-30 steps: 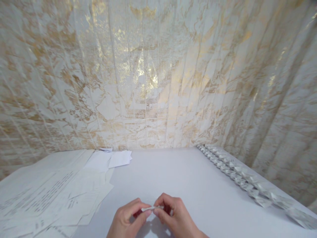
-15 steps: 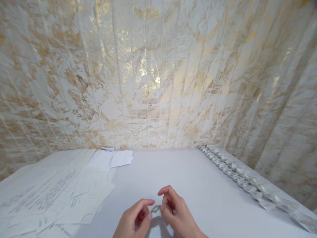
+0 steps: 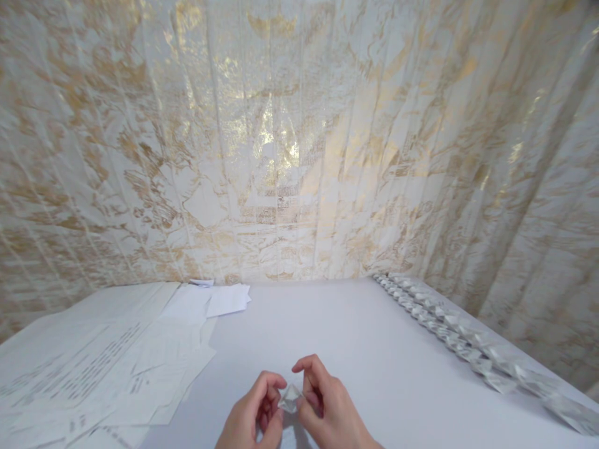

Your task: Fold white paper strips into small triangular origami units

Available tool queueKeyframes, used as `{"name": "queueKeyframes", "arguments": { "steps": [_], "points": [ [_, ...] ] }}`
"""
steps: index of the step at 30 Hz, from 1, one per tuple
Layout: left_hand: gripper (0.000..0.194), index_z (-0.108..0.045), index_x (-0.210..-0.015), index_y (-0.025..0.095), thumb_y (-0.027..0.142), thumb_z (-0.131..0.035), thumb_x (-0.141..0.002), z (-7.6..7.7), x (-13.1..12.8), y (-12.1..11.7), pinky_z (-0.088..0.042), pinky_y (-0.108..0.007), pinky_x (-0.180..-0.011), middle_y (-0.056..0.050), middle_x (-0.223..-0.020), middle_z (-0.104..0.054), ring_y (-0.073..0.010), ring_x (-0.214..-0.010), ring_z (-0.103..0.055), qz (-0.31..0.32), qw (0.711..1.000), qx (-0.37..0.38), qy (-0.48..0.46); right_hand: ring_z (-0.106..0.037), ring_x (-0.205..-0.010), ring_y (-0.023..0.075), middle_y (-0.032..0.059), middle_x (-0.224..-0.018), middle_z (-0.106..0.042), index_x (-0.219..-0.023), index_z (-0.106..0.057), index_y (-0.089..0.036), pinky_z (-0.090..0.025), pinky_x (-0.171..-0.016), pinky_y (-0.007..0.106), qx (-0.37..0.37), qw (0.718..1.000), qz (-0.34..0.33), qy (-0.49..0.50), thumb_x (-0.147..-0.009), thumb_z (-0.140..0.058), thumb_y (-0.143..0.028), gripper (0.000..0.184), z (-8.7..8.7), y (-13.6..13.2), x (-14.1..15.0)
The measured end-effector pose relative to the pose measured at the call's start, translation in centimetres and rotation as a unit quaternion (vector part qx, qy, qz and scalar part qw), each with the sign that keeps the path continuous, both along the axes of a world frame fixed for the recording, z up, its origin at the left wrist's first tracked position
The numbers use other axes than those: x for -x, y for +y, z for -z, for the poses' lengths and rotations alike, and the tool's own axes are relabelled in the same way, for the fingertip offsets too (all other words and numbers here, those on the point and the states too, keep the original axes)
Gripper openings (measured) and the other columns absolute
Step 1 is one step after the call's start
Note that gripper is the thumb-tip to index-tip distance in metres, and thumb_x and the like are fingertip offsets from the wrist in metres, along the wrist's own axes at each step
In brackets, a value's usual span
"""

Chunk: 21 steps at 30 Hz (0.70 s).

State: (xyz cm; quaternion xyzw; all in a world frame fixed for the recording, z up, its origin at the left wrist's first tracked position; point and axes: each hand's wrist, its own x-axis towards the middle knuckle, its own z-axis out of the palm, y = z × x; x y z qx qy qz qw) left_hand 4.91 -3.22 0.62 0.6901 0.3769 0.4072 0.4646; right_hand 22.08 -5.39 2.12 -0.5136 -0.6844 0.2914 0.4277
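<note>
Between my two hands is a small folded paper piece point(image 3: 291, 398), whitish grey, peaked at the top like a little origami boat. My left hand point(image 3: 255, 411) pinches its left side, with the index finger curled above. On the other side, my right hand point(image 3: 330, 402) grips its right edge with the thumb low and the index finger arched over. Both hands hover low at the near edge of the view, over the white table point(image 3: 318, 324). A pale strip shows beneath the piece; I cannot make out what it is.
Printed paper sheets point(image 3: 93, 362) overlap across the left of the table. Behind them lie small blank white paper pieces point(image 3: 228, 300). Rows of folded paper pieces point(image 3: 449, 330) run along the right edge. A gold-patterned curtain point(image 3: 281, 156) hangs at the back.
The folded paper piece has turned and opened from a thin flat outline to a peaked shape facing me. Both hands stay close around it, with slight finger shifts.
</note>
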Motion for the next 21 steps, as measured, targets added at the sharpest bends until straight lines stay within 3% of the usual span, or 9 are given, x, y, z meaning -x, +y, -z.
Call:
{"name": "queueKeyframes", "arguments": {
  "steps": [11,21],
  "points": [
    [0.017,-0.054,-0.097,0.023,0.036,-0.053,-0.087,-0.2,0.0,0.0,-0.039,-0.025,-0.061,0.008,-0.070,-0.047,-0.0140,-0.062,-0.048,-0.013,1.000,0.011,0.008,-0.034,-0.053,0.0115,-0.0118,-0.063,-0.030,-0.108,-0.046,-0.023,-0.026,-0.053,0.023,-0.009,1.000,0.002,-0.017,-0.061,-0.047,-0.002,0.051,0.3,-0.1,0.3],
    [0.021,-0.051,-0.096,0.024,0.024,-0.051,-0.075,-0.1,-0.1,0.2,-0.030,-0.024,-0.057,0.010,-0.066,-0.035,-0.0130,-0.057,-0.039,-0.007,0.998,0.010,0.062,-0.032,-0.049,0.0106,-0.0128,-0.059,-0.029,-0.105,-0.049,-0.024,-0.024,-0.051,0.022,-0.023,0.999,0.025,-0.010,-0.058,-0.047,-0.005,0.051,1.7,0.0,1.0]
  ]
}}
